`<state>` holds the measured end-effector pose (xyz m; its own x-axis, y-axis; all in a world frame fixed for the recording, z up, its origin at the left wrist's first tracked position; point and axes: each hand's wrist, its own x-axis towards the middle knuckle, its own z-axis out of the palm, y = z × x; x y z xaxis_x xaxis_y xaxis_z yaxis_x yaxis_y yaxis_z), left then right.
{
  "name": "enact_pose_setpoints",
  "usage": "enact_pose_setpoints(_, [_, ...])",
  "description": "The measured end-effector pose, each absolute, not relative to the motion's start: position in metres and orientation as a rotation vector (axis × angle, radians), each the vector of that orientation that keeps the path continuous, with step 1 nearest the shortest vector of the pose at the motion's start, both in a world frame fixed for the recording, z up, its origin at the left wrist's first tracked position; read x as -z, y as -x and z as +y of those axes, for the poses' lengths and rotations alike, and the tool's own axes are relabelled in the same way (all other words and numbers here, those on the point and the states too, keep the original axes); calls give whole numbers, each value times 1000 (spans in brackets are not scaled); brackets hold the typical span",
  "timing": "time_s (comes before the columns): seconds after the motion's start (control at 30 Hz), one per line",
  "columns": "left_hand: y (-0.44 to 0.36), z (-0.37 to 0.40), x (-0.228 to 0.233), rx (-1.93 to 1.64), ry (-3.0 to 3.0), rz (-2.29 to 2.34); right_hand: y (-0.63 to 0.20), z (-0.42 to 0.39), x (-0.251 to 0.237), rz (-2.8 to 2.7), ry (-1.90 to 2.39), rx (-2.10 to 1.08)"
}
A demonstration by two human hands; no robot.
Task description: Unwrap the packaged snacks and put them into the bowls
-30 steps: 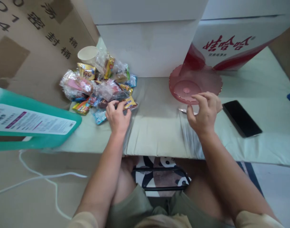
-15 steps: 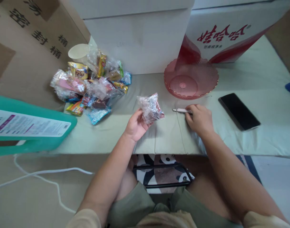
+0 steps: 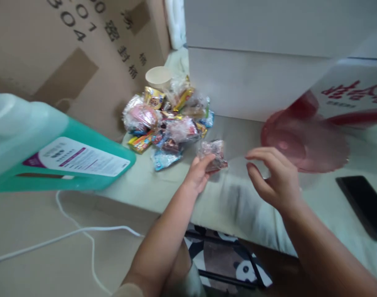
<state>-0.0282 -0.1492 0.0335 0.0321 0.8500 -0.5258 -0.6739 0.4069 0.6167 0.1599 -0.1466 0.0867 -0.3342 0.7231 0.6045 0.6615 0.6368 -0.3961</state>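
Note:
My left hand [image 3: 199, 175] is closed on a snack packet in crinkled clear plastic [image 3: 213, 154], held just above the cloth with the thumb on top. My right hand [image 3: 276, 179] hovers to its right, thumb and forefinger curved and apart, with nothing visible between them. A pile of wrapped snacks [image 3: 179, 130] lies beyond my left hand, with gold, pink, blue and clear wrappers. Behind my right hand stands a pink transparent bowl [image 3: 324, 152], partly covered by the fingers. The small knife seen earlier does not show now.
A green liquid jug [image 3: 114, 165] and a cardboard box [image 3: 108, 82] stand on the left. White boxes [image 3: 237, 82] line the back. A pale cup [image 3: 159, 76] sits behind the snacks. A black phone [image 3: 363, 206] lies at right on the cloth-covered table [image 3: 163, 198].
The view has swung left. My right hand has let go of the small knife and lifted towards the packet. My left hand still holds the packet, now nearer the pile.

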Motion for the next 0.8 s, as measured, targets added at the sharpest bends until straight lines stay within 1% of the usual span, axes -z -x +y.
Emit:
enact_pose_setpoints(0.1, [41, -150, -36, -1197, -251, 954, -80, -89, -130, -2279, 963, -99])
enact_pose_setpoints(0.17, [48, -152, -37, -1155, -266, 933, -17, -41, -148, -2444, 1010, -94])
enact_pose_setpoints(0.27, [55, -153, -36, -1108, -251, 903, 69, 29, -156, -2622, 1199, -33])
enact_pose_setpoints(0.37, [61, -152, -34, -1101, -227, 875, 122, 78, -144, -2731, 1220, -12])
enact_pose_setpoints(0.47, [65, -148, -32, -1125, -219, 821, 140, 106, -127, -2807, 1270, 13])
enact_pose_setpoints(0.57, [66, -143, -32, -1136, -198, 773, 139, 119, -117, -2776, 1342, 35])
enact_pose_setpoints(0.7, [65, -143, -34, -1147, -187, 719, 131, 121, -120, -2698, 1422, 6])
enact_pose_setpoints(0.8, [63, -147, -37, -1151, -196, 691, 125, 117, -128, -2663, 1389, -49])
